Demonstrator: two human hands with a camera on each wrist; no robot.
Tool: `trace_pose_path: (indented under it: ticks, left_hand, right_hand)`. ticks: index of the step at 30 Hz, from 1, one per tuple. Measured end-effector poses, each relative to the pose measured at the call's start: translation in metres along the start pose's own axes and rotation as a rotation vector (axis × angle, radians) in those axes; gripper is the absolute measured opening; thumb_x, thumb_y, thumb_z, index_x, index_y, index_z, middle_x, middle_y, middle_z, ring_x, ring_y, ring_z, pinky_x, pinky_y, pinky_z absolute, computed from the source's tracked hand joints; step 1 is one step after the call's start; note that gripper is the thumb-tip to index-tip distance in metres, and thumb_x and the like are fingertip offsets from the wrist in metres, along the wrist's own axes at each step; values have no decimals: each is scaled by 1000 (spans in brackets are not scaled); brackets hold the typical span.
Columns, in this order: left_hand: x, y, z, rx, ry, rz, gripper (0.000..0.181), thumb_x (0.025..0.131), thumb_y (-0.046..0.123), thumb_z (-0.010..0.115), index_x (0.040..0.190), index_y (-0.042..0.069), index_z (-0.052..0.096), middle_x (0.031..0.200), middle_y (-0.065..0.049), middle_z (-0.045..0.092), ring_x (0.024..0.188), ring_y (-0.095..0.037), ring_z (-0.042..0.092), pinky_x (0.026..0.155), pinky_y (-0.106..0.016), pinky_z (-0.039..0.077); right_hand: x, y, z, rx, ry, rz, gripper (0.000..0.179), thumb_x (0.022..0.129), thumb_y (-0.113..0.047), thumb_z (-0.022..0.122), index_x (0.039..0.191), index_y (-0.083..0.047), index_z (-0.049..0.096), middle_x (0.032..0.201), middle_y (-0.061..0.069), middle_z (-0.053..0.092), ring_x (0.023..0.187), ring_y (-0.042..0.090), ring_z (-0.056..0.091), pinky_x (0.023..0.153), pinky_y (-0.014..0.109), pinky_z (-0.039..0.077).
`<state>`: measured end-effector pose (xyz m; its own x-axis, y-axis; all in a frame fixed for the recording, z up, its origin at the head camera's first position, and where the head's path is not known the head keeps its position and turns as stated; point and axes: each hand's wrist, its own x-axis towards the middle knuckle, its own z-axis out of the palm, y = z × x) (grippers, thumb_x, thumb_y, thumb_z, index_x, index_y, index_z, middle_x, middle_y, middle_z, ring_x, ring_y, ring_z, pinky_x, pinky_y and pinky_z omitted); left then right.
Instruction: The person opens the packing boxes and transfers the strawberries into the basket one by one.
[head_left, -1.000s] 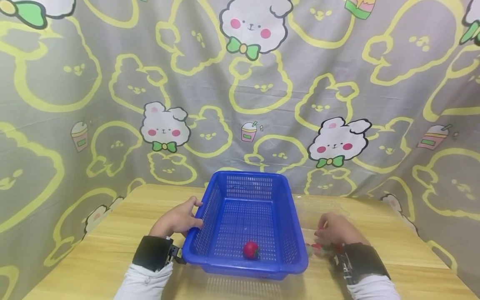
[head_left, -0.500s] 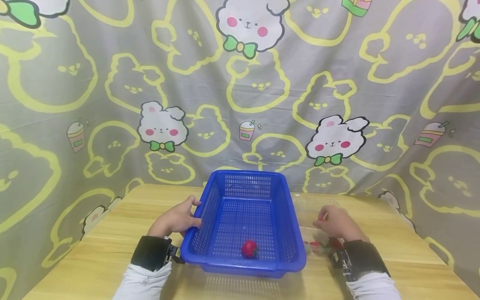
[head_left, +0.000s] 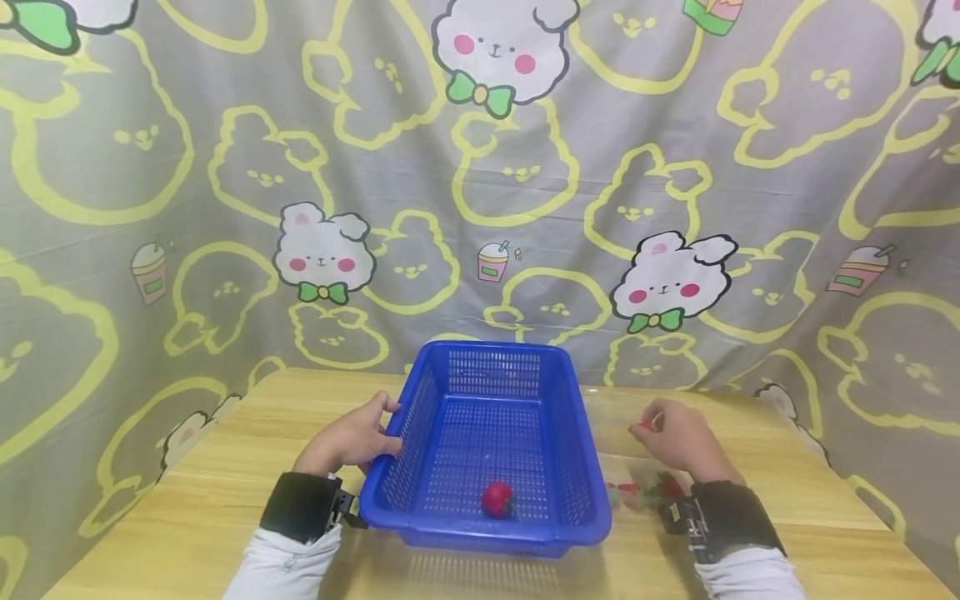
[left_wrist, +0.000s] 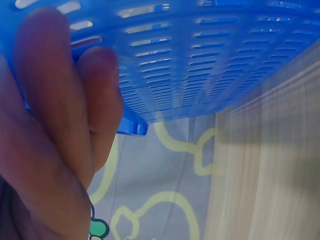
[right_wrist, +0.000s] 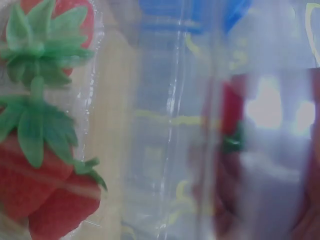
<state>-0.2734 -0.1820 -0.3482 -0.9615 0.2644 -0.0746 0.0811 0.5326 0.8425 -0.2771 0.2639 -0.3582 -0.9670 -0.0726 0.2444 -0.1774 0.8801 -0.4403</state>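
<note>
My left hand [head_left: 362,433] grips the left rim of a blue plastic basket [head_left: 487,533], its thumb over the edge. In the left wrist view, fingers [left_wrist: 52,100] lie against the slotted outer wall. Inside the basket, near its front, is a round red fruit [head_left: 497,499] with a green stem. To the right of the basket, my right hand [head_left: 681,437] pinches a strawberry [right_wrist: 232,107], mostly hidden by the fingers and clear plastic. Several strawberries [right_wrist: 37,170] with green leaves lie in a clear plastic box [right_wrist: 175,90] beneath that wrist.
The basket and box are on a light wooden table [head_left: 225,492]. Behind stands a grey cloth [head_left: 420,183] printed with yellow outlines and white rabbits. Black camera bands [head_left: 303,507] are on both wrists. The clear box's edges are hard to make out in the head view.
My right hand has risen slightly away from the strawberries below, still pinching the strawberry. The left hand keeps its grip on the basket. The fruit in the basket stays in place.
</note>
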Motion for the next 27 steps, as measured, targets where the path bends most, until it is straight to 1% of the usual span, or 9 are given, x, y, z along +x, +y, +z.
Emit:
trace_pose_path:
  ticks: [9,11,15,20,23,27]
  left_hand:
    - [0,0,0,-2,-7,10,45,86,-3,63,123,0,38,83,-17,63,68,-30,68,52,-44,56]
    - [-1,0,0,-3,-9,13,45,86,-3,62,123,-1,38,84,-17,63,68,-30,68,52,-44,56]
    - [0,0,0,-4,-3,11,45,86,-3,63,123,0,38,84,-18,62,68,-30,68,53,-44,56]
    - [0,-1,1,2,7,6,44,86,-3,62,123,0,39,84,-18,62,68,-29,68,52,-44,56]
    - [1,-1,1,2,9,3,43,87,-3,62,123,0,39,84,-18,62,68,-30,68,52,-44,56]
    - [1,-1,1,-4,8,2,43,87,-3,62,124,0,39,85,-18,62,68,-30,68,51,-44,55]
  right_hand:
    - [3,-1,4,5,183,-95,19,85,-21,71,87,-3,63,69,3,53,65,21,50,60,37,42]
    - [4,-2,5,18,227,-106,19,85,-20,71,88,-3,63,70,4,56,67,22,51,62,39,43]
    - [5,-3,8,49,326,-119,20,84,-19,73,91,-2,65,80,10,63,75,27,57,67,46,46]
    - [6,-5,11,83,444,-168,16,82,-16,75,90,-4,67,86,12,65,79,30,60,71,48,47]
    - [6,-7,12,97,488,-196,15,81,-14,75,90,-5,67,86,11,65,80,29,60,72,48,47]
    - [6,-9,12,102,516,-221,14,80,-12,75,91,-5,68,86,10,64,80,29,60,72,47,47]
